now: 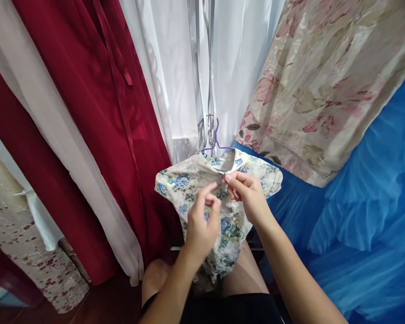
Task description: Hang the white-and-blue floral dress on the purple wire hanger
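Observation:
A cream dress with blue flowers point(182, 182) hangs on a purple hanger point(216, 135) in front of me. My right hand point(248, 191) pinches the dress at the middle of its neckline, beside a small dark fastening that is too small to make out. My left hand point(205, 216) is held before the chest of the dress, slightly blurred, with thumb and forefinger apart and nothing visible between them. The lower part of the dress drops between my knees, partly covered by my left hand and forearm.
Long dark red gowns point(87, 90) hang at the left, beside a pale pink cloth point(54, 112). White fabric point(172, 67) and dangling white straps point(202, 67) are behind the hanger. A beige floral skirt point(310, 99) and blue ruffled tulle point(357, 216) fill the right.

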Tool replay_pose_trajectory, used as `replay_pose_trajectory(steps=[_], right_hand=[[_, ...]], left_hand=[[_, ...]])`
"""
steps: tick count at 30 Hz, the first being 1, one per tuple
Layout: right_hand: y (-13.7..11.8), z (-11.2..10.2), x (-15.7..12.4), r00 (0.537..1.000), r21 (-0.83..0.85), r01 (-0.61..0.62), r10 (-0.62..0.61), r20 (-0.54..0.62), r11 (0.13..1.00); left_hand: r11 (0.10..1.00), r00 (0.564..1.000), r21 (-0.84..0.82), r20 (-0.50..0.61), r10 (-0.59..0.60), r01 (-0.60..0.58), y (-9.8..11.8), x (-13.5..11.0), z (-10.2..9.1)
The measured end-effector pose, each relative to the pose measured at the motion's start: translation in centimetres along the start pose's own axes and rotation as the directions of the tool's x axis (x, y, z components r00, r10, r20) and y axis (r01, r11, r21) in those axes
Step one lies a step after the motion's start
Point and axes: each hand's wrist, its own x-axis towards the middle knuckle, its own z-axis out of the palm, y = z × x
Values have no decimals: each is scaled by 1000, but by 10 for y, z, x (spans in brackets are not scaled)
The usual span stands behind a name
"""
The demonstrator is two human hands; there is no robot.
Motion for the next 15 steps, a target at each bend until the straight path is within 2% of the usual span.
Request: replay_pose_trajectory(steps=[2, 4, 6, 8, 10, 12, 13, 15], right_hand=[[-4, -1, -3, 998, -35, 44, -43, 37, 998], [-5, -2, -3, 995, -54, 84, -81, 60, 995], [3, 0, -1, 993, -49, 110, -108, 46, 993], [21, 3, 0, 992, -56, 124, -125, -16, 991], [44, 7, -3, 990, -118, 107, -117, -77, 987], [66, 11, -11, 992, -191, 67, -86, -93, 979], [75, 12, -17, 994, -210, 48, -68, -88, 977], [85, 13, -30, 996, -189, 11, -27, -86, 982]], left_hand=[[989, 993, 90, 43, 112, -116, 10, 39, -11], [961, 976, 196, 135, 171, -195, 18, 63, -16], [925, 961, 281, 181, 211, -256, 24, 73, -15], [882, 948, 349, 155, 278, -316, 27, 78, -15], [855, 936, 394, 43, 350, -338, 23, 84, -23], [889, 921, 362, -160, 354, -279, 7, 96, -40], [930, 911, 291, -276, 307, -225, -5, 103, -52], [994, 872, 33, -478, 108, -105, -38, 116, -77]])
